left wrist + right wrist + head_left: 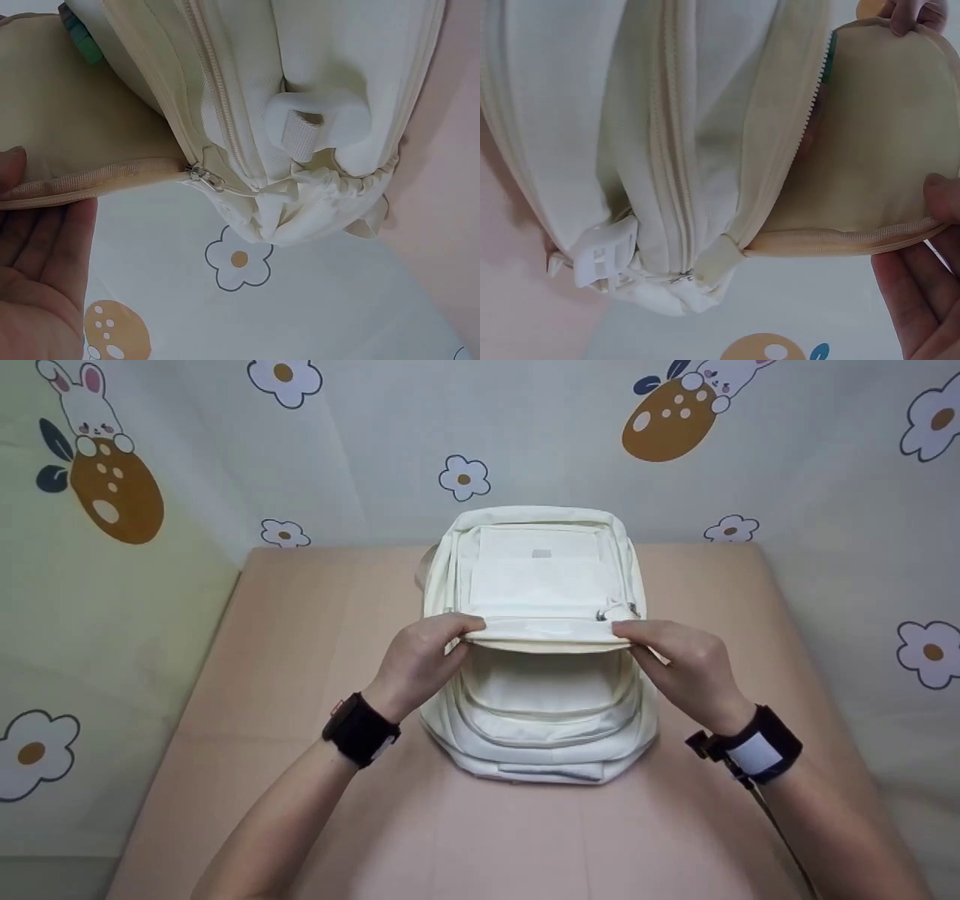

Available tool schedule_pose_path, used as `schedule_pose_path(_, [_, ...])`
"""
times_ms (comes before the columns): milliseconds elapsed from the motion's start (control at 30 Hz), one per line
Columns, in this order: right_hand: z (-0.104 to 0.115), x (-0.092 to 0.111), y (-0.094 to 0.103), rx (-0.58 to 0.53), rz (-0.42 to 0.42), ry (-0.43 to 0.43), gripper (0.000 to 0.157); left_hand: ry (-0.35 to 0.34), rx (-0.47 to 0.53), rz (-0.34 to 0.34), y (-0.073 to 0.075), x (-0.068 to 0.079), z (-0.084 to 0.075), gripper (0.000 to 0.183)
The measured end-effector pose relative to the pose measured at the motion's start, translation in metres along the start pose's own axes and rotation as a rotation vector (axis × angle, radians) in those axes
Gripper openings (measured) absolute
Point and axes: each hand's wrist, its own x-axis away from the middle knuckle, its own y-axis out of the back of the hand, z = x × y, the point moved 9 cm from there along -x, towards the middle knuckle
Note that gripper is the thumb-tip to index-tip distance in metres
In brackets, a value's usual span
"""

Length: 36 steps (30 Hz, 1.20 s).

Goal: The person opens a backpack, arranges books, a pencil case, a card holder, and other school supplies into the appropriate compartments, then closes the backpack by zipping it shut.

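Observation:
A cream-white backpack (540,757) sits on the table with its front pocket unzipped and the flap (547,630) pulled outward. My left hand (420,656) pinches one side of the flap's edge, thumb on one face and fingers on the other. On the opposite side, my right hand (690,667) grips the edge the same way. The beige lining of the flap faces the left wrist view, where a zipper pull (204,177) hangs at the end of the opening. Part of a green item (88,49) shows inside the pocket; the rest of it is hidden.
A pinkish-beige cover lies over the table (300,675). Behind it hangs a pale cloth (375,450) printed with flowers and rabbits. A white plastic buckle (606,251) and side strap are on the backpack's side. A cable (780,832) runs from the right wristband.

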Motion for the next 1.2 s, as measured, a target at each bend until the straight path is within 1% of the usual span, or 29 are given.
schedule_pose_path(267, [0.011, 0.016, -0.005, 0.065, 0.012, 0.069, 0.041, -0.132, -0.058, -0.015, -0.005, 0.016, -0.011, 0.030])
schedule_pose_path(367, [0.014, 0.023, -0.010, 0.086, 0.030, 0.089, 0.039, -0.171, -0.053, -0.003, -0.009, 0.023, -0.014, 0.031])
schedule_pose_path(500, [0.015, 0.033, -0.016, 0.099, 0.049, 0.107, 0.035, -0.215, -0.041, 0.025, -0.015, 0.033, -0.017, 0.026])
schedule_pose_path(633, [0.016, 0.043, -0.019, 0.085, 0.038, 0.123, 0.025, -0.238, -0.046, 0.061, -0.021, 0.041, -0.018, 0.021])
schedule_pose_path(800, [0.017, 0.050, -0.024, 0.084, 0.016, 0.137, 0.016, -0.261, -0.042, 0.097, -0.027, 0.047, -0.018, 0.022])
schedule_pose_path(967, [0.017, 0.056, -0.028, 0.080, 0.026, 0.145, 0.016, -0.288, -0.013, 0.116, -0.029, 0.052, -0.017, 0.022])
schedule_pose_path(1200, [0.016, 0.061, -0.031, 0.066, 0.038, 0.144, 0.020, -0.301, 0.004, 0.137, -0.029, 0.058, -0.015, 0.021])
